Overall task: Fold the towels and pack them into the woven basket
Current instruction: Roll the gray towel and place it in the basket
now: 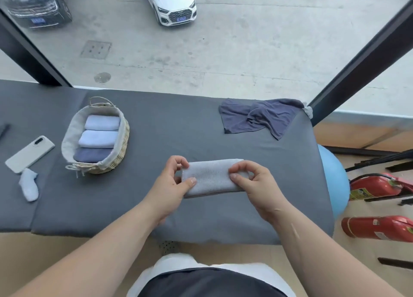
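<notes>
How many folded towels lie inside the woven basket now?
3 in the woven basket: a pale towel at the far end, a second pale towel in the middle, a dark blue towel at the near end. More may be hidden underneath.

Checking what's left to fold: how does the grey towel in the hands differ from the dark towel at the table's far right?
The grey towel is folded into a neat strip; the dark towel lies crumpled, unfolded. The left hand and right hand pinch the grey towel's ends; no hand touches the dark towel. Both rest on the table.
</notes>
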Motion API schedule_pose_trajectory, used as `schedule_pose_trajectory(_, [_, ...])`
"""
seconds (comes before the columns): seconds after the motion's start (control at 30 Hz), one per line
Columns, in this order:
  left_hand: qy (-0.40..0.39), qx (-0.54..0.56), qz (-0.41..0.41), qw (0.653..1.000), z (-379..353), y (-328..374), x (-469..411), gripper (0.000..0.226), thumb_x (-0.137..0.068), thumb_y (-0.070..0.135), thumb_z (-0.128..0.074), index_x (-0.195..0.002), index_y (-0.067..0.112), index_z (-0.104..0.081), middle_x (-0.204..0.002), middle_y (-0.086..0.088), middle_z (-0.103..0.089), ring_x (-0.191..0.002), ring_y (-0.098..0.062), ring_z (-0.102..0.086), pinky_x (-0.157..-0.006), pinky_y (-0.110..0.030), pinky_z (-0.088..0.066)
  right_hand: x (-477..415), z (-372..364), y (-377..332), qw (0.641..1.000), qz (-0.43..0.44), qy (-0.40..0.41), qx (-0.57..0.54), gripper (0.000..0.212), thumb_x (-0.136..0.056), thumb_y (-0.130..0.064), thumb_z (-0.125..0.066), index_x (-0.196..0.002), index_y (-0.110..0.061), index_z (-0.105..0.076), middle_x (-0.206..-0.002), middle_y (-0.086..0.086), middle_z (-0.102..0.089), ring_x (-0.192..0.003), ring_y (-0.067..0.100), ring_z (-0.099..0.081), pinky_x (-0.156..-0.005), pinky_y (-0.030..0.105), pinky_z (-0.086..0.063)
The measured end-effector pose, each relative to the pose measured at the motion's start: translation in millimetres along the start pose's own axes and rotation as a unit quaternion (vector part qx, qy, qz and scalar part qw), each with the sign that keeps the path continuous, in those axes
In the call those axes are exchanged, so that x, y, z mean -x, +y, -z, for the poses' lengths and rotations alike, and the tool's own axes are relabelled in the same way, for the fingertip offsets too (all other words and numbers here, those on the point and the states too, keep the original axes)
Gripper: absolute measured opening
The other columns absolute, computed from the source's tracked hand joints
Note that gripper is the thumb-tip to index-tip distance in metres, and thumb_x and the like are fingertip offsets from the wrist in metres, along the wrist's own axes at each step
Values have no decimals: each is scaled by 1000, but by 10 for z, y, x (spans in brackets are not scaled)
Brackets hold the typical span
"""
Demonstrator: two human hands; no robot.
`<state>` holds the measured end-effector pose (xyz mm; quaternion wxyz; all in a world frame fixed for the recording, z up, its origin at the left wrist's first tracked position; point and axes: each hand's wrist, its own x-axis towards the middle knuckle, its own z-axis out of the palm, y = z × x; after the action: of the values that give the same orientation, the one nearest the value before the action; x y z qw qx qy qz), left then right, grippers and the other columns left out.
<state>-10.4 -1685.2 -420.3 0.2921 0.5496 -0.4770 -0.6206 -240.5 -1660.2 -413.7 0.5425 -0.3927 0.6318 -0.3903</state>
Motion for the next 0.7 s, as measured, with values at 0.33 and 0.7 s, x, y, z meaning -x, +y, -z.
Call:
schedule_pose_trajectory(0.33, [81,-54,-4,995,1095,-16,-131,25,-92,-3,-61,-82,18,-67,-124,5,-59,-111,4,-56,-88,-6,-37,-387,-1116,-67,998,-34,-39,22,11,-93,-18,-70,-93,-28,-73,-103,-4,-61,-76,6,-51,-67,16,-41])
schedule_pose_trajectory(0.7, [121,-34,80,989,2348,-268,-269,24,-87,-2,-62,-89,21,-71,-66,20,-58,-67,-10,-40,-63,-23,-34,-849,-2308,-321,990,-26,-103,97,27,-92,-10,-64,-93,-35,-72,-117,-10,-54,-78,0,-53,-67,9,-40])
